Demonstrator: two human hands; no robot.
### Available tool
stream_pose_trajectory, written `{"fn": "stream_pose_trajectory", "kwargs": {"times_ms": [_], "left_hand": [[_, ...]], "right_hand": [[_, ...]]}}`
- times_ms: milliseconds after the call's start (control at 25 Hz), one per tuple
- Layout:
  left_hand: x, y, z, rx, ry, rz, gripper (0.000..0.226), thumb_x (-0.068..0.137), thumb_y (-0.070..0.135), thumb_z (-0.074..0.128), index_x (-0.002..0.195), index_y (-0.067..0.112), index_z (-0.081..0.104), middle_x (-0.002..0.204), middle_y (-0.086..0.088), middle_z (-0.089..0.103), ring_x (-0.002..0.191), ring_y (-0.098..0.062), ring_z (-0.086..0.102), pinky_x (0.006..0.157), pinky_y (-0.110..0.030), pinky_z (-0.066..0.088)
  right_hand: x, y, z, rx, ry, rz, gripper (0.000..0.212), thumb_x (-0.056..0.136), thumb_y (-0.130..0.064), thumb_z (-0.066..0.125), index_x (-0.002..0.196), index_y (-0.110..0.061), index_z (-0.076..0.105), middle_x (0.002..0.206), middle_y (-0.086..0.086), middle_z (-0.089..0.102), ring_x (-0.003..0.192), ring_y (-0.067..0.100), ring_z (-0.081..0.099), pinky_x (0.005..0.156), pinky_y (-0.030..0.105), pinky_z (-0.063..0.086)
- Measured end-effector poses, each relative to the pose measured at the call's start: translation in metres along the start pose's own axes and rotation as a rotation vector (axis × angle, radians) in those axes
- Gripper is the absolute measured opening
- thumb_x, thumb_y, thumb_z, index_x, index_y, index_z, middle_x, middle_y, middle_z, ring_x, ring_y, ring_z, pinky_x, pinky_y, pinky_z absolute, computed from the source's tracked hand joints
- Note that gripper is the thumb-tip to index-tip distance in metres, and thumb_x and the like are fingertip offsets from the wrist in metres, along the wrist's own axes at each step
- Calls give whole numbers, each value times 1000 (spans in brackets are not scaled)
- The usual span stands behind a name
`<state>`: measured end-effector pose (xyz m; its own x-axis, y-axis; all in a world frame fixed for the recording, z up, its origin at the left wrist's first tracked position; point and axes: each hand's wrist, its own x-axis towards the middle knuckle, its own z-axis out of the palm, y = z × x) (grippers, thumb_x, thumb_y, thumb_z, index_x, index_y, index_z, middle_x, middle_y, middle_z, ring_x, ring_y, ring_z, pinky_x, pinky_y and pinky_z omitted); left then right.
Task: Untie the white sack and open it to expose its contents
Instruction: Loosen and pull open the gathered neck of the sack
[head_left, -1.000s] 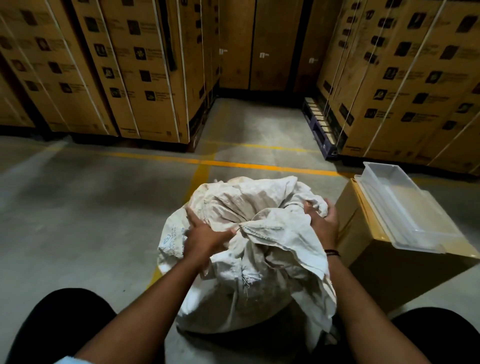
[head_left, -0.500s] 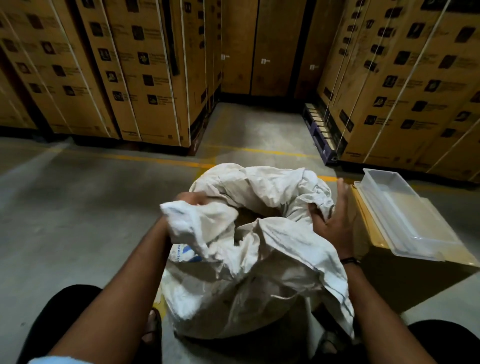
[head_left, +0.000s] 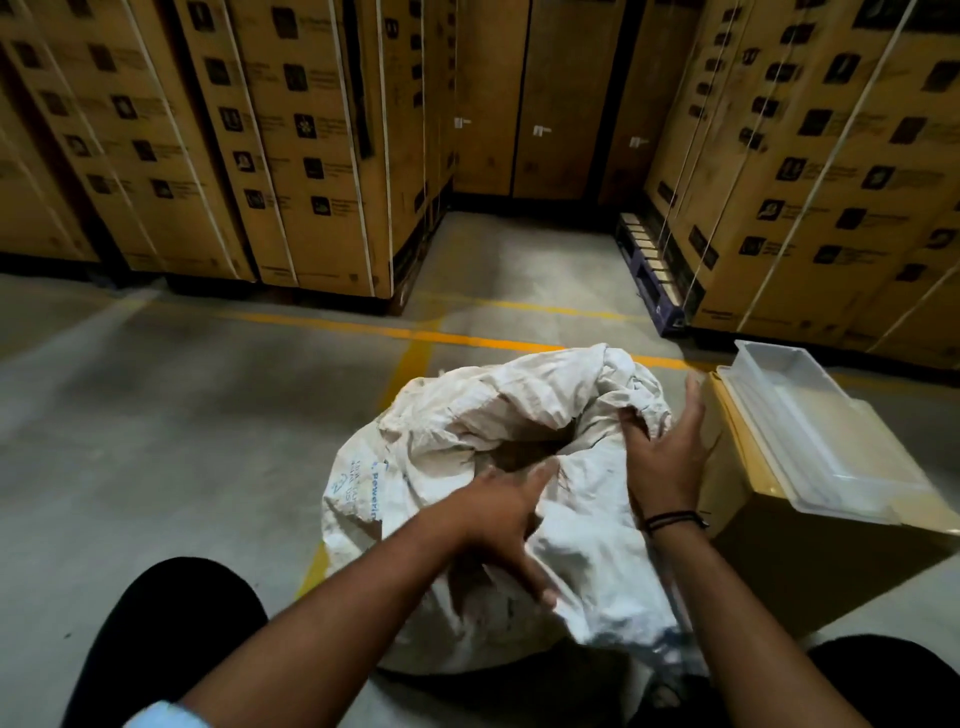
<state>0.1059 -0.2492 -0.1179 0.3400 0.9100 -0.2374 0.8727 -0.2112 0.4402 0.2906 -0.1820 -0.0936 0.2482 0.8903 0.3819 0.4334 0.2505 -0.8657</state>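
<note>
The white sack (head_left: 457, 415) stands on the concrete floor between my knees, crumpled, with blue print on its left side. Its mouth (head_left: 530, 452) gapes as a dark hole in the middle; the contents are too dark to make out. My left hand (head_left: 504, 519) lies on the near side of the sack with fingers spread, slightly blurred, holding nothing. My right hand (head_left: 665, 457) is at the right rim, some fingers hooked into the folded fabric and one finger pointing up.
A cardboard box (head_left: 769, 561) with a clear plastic tray (head_left: 810, 421) on top stands touching the sack's right side. Tall strapped cartons (head_left: 291, 156) on pallets line the back and right. Yellow lines (head_left: 363, 327) cross the floor.
My left hand has let go of the bunched flap and dropped onto the near side of the sack. The mouth has spread wider. My right hand stays at the right rim.
</note>
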Motion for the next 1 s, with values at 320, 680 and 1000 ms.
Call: {"fn": "stream_pose_trajectory", "kwargs": {"times_ms": [320, 680, 1000], "left_hand": [[1, -24, -22, 445, 1037, 236, 34, 70, 15, 73, 103, 20, 72, 77, -4, 70, 63, -30, 65, 46, -33, 48], [-36, -24, -60, -244, 155, -4, 128, 60, 78, 76, 157, 47, -1, 167, 13, 8, 145, -15, 39, 114, -38, 41], [-22, -20, -43, 166, 559, -58, 67, 65, 53, 79, 123, 31, 54, 134, 10, 36, 115, -16, 48, 80, -36, 53]], "right_hand": [[-25, -12, -14, -414, -442, -1023, 100, 84, -53, 66, 154, -4, 15, 162, 14, 21, 149, 23, 25, 120, 50, 20], [-10, 3, 16, -523, 26, -974, 72, 81, -7, 68, 145, -5, 37, 81, 9, 62, 62, 29, 55, 61, 43, 45], [-23, -8, 24, -362, -365, -1004, 79, 72, -14, 67, 146, -13, 41, 113, 11, 57, 97, 34, 57, 84, 44, 46]]}}
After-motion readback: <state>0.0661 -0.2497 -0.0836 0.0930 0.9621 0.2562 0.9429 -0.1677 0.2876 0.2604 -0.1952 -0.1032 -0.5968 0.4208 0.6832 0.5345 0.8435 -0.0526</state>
